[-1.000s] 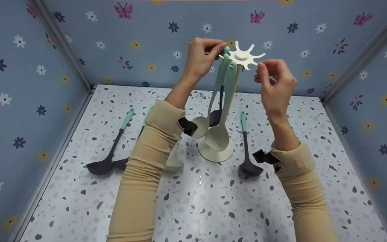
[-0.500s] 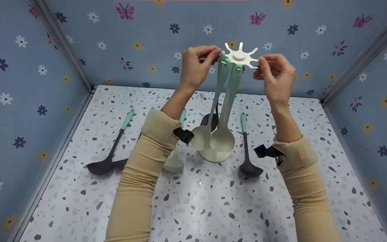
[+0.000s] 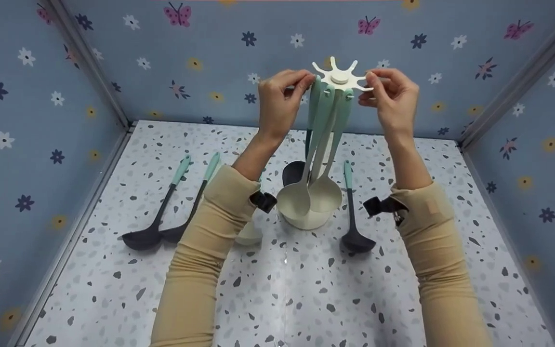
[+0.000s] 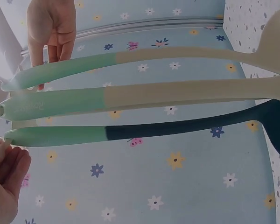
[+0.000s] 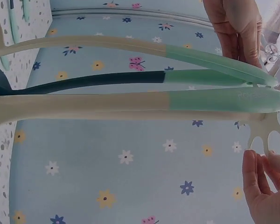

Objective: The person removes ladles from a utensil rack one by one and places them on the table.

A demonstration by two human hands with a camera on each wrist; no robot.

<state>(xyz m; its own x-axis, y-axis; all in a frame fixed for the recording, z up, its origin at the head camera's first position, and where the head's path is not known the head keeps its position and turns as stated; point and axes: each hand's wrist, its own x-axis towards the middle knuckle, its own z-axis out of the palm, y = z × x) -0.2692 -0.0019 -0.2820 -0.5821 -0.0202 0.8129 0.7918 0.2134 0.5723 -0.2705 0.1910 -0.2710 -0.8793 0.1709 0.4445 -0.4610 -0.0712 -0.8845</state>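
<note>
Upright on the table stands a cream utensil stand [image 3: 339, 77] with a star-shaped top of several arms. Two beige ladles [image 3: 293, 200] with mint handles hang at its front, and a dark ladle [image 3: 295, 172] hangs behind them on the left. My left hand [image 3: 280, 103] pinches at the top of the dark ladle's mint handle, where it meets the stand's arm, as the left wrist view also shows. On the other side, my right hand [image 3: 395, 103] pinches the tip of a bare arm of the stand between thumb and fingers.
Two dark ladles [image 3: 145, 237] with mint handles lie at the left of the speckled table [image 3: 306, 299]. A pale ladle [image 3: 248, 235] lies partly hidden beneath my left forearm. Another dark ladle [image 3: 357, 241] lies right of the stand's base. Flowered walls [image 3: 210, 58] enclose the table.
The stand's top has turned: the beige ladles in front have swung to the right and the dark one to the left. My left hand has shifted slightly left and down.
</note>
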